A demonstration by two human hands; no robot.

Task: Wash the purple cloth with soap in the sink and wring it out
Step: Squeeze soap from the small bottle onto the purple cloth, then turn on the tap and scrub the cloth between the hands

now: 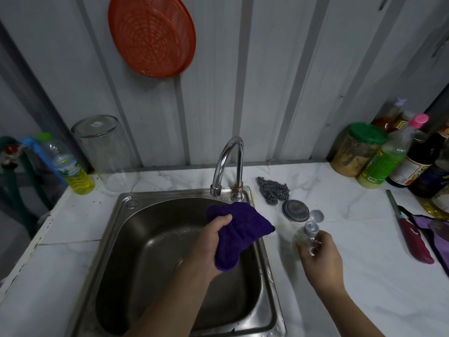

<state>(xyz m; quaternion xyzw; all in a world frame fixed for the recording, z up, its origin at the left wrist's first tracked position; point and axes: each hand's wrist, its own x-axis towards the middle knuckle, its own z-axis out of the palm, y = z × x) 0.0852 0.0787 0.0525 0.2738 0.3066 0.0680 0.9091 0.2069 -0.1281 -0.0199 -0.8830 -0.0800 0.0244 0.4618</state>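
My left hand [209,242] grips the purple cloth [239,231] above the right side of the steel sink [121,239]. The cloth is bunched and hangs below the chrome tap [227,161], from which no water runs. To the right of the sink, my right hand [320,259] holds a small clear soap bottle [306,237] upright on the white counter. The bottle's flip cap [316,216] stands open.
A steel scourer [274,190] and a jar lid [295,210] lie on the counter behind the soap bottle. Sauce bottles and a green-lidded jar [357,149] crowd the back right. A red-handled knife [410,234] lies far right. A glass jar [107,152] and yellow bottle [73,169] stand back left.
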